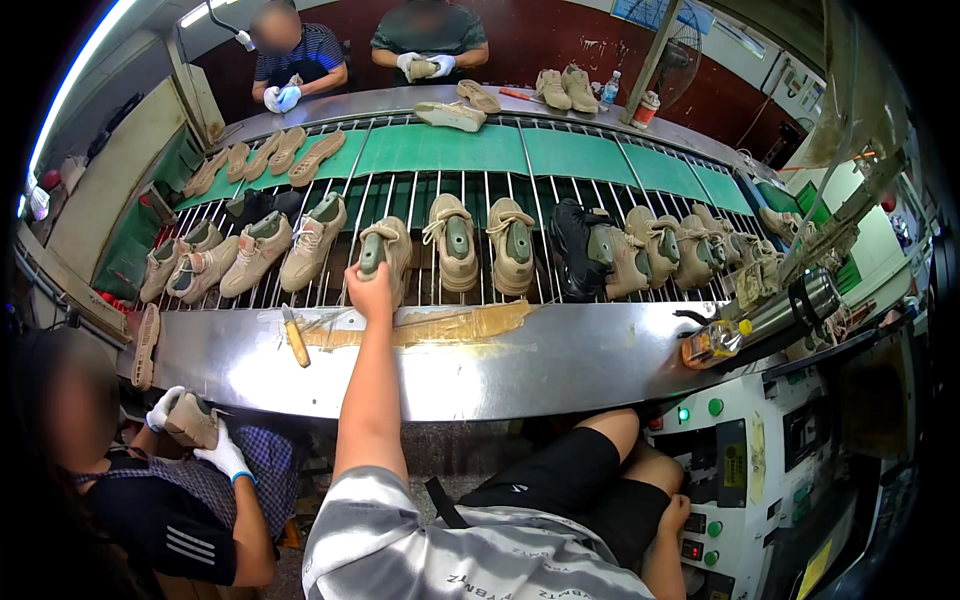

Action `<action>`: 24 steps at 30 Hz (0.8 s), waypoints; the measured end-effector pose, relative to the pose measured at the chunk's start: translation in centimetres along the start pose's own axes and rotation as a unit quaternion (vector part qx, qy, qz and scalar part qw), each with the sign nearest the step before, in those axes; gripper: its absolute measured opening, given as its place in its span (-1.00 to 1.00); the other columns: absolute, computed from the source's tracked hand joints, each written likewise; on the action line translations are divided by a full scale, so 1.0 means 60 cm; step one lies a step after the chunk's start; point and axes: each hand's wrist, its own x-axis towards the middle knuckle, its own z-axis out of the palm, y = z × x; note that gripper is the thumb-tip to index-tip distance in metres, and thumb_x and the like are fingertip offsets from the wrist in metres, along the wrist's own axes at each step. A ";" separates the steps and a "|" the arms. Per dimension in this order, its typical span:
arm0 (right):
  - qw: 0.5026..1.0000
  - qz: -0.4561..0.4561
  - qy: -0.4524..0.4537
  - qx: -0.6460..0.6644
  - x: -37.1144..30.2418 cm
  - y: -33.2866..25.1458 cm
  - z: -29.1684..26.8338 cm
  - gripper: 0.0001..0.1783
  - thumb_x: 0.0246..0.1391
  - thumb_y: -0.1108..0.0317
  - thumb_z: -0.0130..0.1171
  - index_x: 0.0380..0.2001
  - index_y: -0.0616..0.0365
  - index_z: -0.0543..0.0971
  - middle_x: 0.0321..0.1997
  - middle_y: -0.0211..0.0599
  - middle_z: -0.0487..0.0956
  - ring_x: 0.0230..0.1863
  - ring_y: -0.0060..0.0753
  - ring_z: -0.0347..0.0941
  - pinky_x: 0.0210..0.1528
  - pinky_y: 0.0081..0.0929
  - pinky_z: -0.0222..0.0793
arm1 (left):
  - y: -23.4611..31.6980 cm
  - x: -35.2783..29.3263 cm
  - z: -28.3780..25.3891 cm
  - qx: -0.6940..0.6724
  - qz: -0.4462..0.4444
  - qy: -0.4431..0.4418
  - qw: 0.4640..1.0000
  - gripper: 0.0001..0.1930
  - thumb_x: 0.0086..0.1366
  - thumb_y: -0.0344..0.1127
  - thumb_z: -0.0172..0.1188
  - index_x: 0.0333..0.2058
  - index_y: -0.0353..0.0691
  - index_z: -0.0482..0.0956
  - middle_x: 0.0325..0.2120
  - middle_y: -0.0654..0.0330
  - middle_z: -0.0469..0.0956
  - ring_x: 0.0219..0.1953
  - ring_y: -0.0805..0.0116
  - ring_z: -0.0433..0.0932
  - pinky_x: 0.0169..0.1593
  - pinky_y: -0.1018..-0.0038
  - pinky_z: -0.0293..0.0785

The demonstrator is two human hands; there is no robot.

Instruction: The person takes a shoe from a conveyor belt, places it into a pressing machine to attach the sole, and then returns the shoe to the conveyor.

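Note:
My left hand [371, 292] reaches over the steel ledge and is closed on the heel end of a beige lace-up shoe [397, 250], which has a green last inside. That shoe stands on the metal rods of the rack, its toe pointing away from me. To its right are two more beige shoes [453, 243] on green lasts, and to its left another beige shoe [313, 243]. My right hand [676, 514] lies low beside my knee, near the machine's control panel [735, 500]; its fingers are mostly hidden.
A knife with a wooden handle [296, 340] lies on the steel ledge [450, 375]. Black shoes [578, 250] stand among the beige ones. A drink bottle [712, 345] and steel flask [800, 300] are at right. Soles [318, 158] lie on a green belt [440, 150]. Co-workers sit left and across.

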 end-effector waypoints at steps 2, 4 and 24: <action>0.999 0.022 -0.011 -0.023 0.006 -0.007 0.011 -0.79 0.06 0.33 0.06 -0.40 0.31 0.47 -0.39 -0.13 0.49 -0.32 -0.19 0.40 -0.17 -0.31 0.32 | -0.047 0.048 0.029 -0.065 0.025 -0.059 0.996 -0.44 -0.06 -0.11 0.38 -0.12 -0.24 0.40 -0.23 0.02 0.52 -0.20 0.19 0.51 -0.08 0.32 0.40; 0.997 0.045 -0.023 -0.051 0.010 -0.012 0.010 -0.74 0.09 0.27 0.06 -0.35 0.31 0.46 -0.35 -0.08 0.49 -0.28 -0.12 0.40 -0.13 -0.27 0.32 | -0.089 0.067 0.054 -0.097 0.068 -0.101 0.988 -0.40 -0.05 -0.22 0.42 -0.06 -0.26 0.33 -0.18 0.01 0.48 -0.16 0.22 0.49 -0.07 0.35 0.41; 0.942 0.155 -0.259 -0.146 0.137 -0.062 0.083 -0.16 -0.13 -0.12 0.15 0.09 0.36 0.45 0.09 0.20 0.48 0.18 0.06 0.36 0.19 -0.24 0.25 | -0.066 -0.074 0.022 0.224 0.177 -0.065 0.956 -0.12 0.02 -0.29 0.27 0.24 -0.48 -0.01 0.19 -0.23 0.18 0.26 -0.11 0.14 0.33 0.15 0.03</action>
